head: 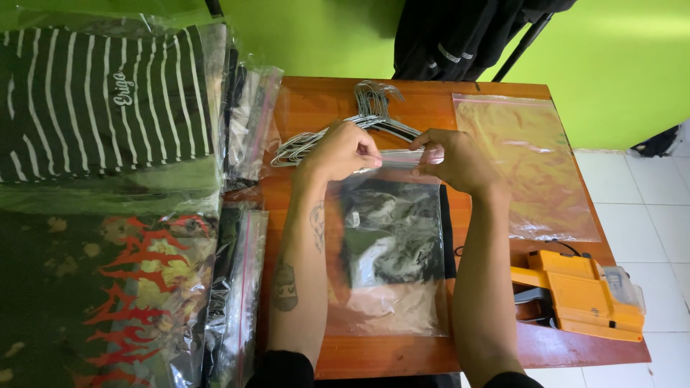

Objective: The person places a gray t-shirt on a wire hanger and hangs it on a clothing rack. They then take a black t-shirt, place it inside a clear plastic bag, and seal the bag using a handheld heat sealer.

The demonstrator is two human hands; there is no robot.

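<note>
A clear zip bag (392,251) with a folded black garment (394,228) inside lies in the middle of the frame on the orange tabletop (431,352). Its long axis runs from the bottom of the frame up to its sealing strip at the top. The left hand (343,151) and right hand (456,159) both reach up the frame, forearms laid along the bag's sides, each grip pinched together on the strip. Just above the hands lies a bundle of wire hangers (363,118), partly hidden by the left hand. An empty clear bag (528,165) lies at upper right, an orange price gun (582,294) at lower right. Bagged shirts (108,179) fill the left side, cut off by the edge.
</note>
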